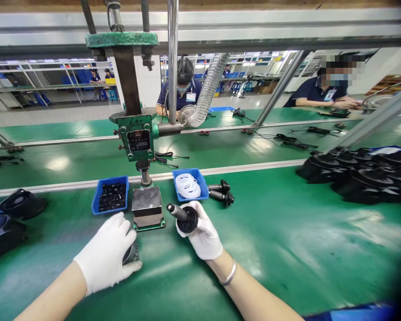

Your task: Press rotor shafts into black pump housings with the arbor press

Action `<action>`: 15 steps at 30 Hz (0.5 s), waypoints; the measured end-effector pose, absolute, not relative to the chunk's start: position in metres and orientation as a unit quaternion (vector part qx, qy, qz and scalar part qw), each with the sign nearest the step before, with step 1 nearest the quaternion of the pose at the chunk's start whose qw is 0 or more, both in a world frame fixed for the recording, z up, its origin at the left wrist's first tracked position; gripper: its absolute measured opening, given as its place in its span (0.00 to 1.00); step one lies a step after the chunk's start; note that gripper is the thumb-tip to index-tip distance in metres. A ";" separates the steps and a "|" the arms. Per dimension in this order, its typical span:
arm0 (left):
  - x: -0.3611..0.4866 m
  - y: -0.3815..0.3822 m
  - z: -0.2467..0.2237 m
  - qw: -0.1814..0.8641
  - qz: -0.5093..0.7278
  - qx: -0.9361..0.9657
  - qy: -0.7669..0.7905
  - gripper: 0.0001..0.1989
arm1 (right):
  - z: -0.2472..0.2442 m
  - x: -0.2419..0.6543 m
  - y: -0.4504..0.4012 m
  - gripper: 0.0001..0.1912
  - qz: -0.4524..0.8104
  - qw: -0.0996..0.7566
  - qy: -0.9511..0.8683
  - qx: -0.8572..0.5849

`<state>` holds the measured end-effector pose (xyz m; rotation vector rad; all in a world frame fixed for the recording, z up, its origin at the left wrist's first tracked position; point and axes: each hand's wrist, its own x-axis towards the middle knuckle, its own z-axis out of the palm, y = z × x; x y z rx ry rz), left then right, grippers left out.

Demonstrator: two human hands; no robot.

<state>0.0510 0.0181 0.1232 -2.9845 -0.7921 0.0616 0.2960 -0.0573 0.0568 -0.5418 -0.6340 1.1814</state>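
My left hand (107, 254), in a white glove, is curved round a dark cylindrical part (131, 254) on the green table, in front of the press base (147, 206). The palm and fingers cover most of that part. To the right, my right hand (203, 232), also gloved, grips a black round part with a shaft (187, 218); the shaft points up and left. Just behind this hand is a blue bin of white rings (188, 185). Another blue bin (110, 196), holding small black pieces, sits behind my left hand.
The green press (138, 138) rises over its base. Two shafted parts (222, 194) lie right of the ring bin. Black housings are stacked at the right (370, 178) and left (6, 223). Beyond the rail, cables (290, 141) lie near two seated people.
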 end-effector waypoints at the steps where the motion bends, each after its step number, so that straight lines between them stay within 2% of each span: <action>1: 0.054 0.014 0.125 -0.002 0.037 -0.966 -0.257 0.16 | 0.057 0.296 -0.057 0.14 0.539 0.750 -0.291 -0.249; 4: 0.061 0.006 0.126 -0.054 0.078 -0.969 -0.229 0.14 | 0.056 0.296 -0.058 0.16 0.537 0.747 -0.298 -0.256; 8: 0.070 0.001 0.122 -0.050 0.105 -0.969 -0.220 0.08 | 0.053 0.296 -0.058 0.18 0.527 0.734 -0.320 -0.285; 10: 0.071 0.000 0.118 -0.063 0.093 -0.961 -0.252 0.09 | 0.052 0.298 -0.055 0.19 0.502 0.726 -0.345 -0.320; 12: 0.067 0.000 0.114 -0.129 0.016 -0.947 -0.295 0.09 | 0.052 0.300 -0.052 0.20 0.466 0.719 -0.373 -0.357; 15: 0.054 0.001 0.109 -0.330 -0.202 -0.848 -0.361 0.11 | 0.059 0.301 -0.050 0.22 0.442 0.712 -0.396 -0.375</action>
